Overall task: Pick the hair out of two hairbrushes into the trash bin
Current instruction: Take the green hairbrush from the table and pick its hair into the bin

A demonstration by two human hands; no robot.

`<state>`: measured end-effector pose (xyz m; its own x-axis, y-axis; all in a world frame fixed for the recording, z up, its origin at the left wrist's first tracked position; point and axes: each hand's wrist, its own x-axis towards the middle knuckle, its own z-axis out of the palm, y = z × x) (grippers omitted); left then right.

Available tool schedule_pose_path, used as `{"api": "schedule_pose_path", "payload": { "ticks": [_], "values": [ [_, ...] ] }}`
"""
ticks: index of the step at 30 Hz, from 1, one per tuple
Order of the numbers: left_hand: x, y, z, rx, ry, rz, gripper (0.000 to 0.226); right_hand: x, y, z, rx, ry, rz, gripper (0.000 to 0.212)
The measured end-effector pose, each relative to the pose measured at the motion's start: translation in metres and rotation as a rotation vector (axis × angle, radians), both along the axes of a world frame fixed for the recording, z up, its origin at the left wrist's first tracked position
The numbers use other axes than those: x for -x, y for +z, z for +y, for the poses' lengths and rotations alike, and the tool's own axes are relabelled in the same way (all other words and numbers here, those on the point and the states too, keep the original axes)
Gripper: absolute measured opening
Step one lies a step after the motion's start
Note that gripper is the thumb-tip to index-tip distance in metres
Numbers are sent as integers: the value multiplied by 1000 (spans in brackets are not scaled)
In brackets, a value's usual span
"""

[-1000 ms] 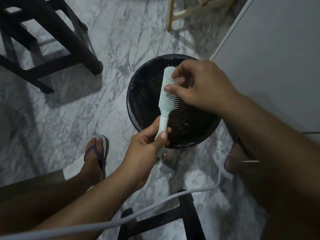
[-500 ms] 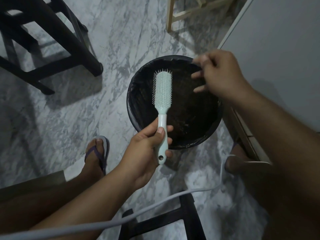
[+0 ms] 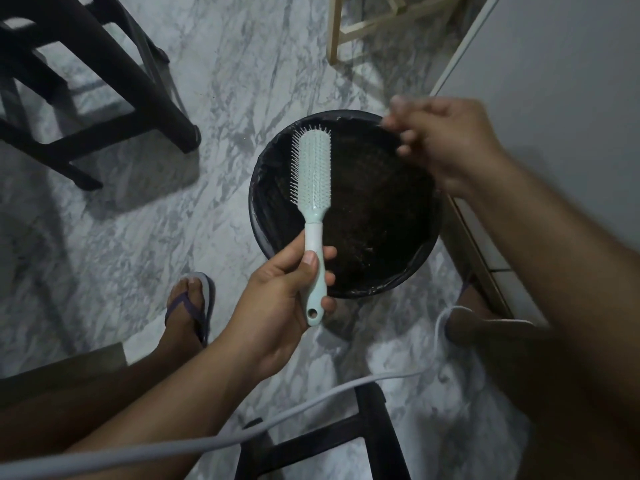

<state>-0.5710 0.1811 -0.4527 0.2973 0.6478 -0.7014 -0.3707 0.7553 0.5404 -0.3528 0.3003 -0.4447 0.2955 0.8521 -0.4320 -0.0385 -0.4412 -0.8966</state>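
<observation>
A pale mint hairbrush [image 3: 313, 168] is held upright over the round black trash bin [image 3: 263, 216], its bristled head above the bin's left half. My left hand [image 3: 280, 299] grips its white handle near the end with the hanging hole. My right hand [image 3: 446, 143] hovers over the bin's far right rim, blurred by motion. Its fingers are loosely curled and spread apart, and I can make out no hair between them. The bin is lined with a black bag and looks dark inside. Only one hairbrush is in view.
The floor is grey-veined marble. A dark wooden chair [image 3: 104, 109] stands at the upper left and a pale wooden frame [image 3: 349, 29] at the top. A white cabinet [image 3: 554, 81] is on the right. A grey cable [image 3: 207, 441] crosses over a dark stool [image 3: 367, 434]. My sandalled foot [image 3: 188, 306] rests left of the bin.
My right hand left the bristles and moved to the bin's far right rim. The left hand turned the brush so its back faces up and shifted it slightly left.
</observation>
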Motion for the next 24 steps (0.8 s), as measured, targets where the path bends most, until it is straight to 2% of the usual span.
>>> {"api": "schedule_pose_path", "payload": {
  "ticks": [2, 3, 5, 7, 8, 10, 13, 15, 18, 20, 21, 24],
  "values": [
    [2, 0, 0, -7, 6, 12, 37, -13, -1, 7, 25, -134, -41, 31],
    [2, 0, 0, -14, 5, 22, 38, -14, -3, 7, 35, -127, -92, 38],
    [1, -1, 2, -20, 5, 44, 38, -3, -7, -5, -1, 94, -288, 49],
    [0, -1, 2, -17, 6, 43, 37, 17, -5, -21, -50, 463, -421, 48],
    [-1, -1, 3, -17, 2, 32, 37, 24, -4, -26, -40, 613, -430, 41],
    [-2, -2, 3, -13, -10, 0, 38, 28, -4, -29, -48, 775, -437, 37],
    [-1, -2, 1, -10, -25, -30, 38, 22, -4, -27, -153, 775, -444, 22],
    [-1, -2, -1, -20, -45, -36, 38, 18, -5, -24, -188, 679, -468, 12],
    [-2, -3, -7, -58, -94, -11, 41, 11, -7, -15, -209, 420, -483, 14],
    [-4, -4, -9, -86, -109, 26, 43, 8, -7, -12, -335, 319, -536, 17],
    [-4, -5, -9, -99, -114, 49, 43, 9, -5, -13, -413, 362, -615, 21],
    [-4, -6, -11, -159, -144, 133, 45, 20, -5, -21, -503, 710, -849, 55]
  ]
}}
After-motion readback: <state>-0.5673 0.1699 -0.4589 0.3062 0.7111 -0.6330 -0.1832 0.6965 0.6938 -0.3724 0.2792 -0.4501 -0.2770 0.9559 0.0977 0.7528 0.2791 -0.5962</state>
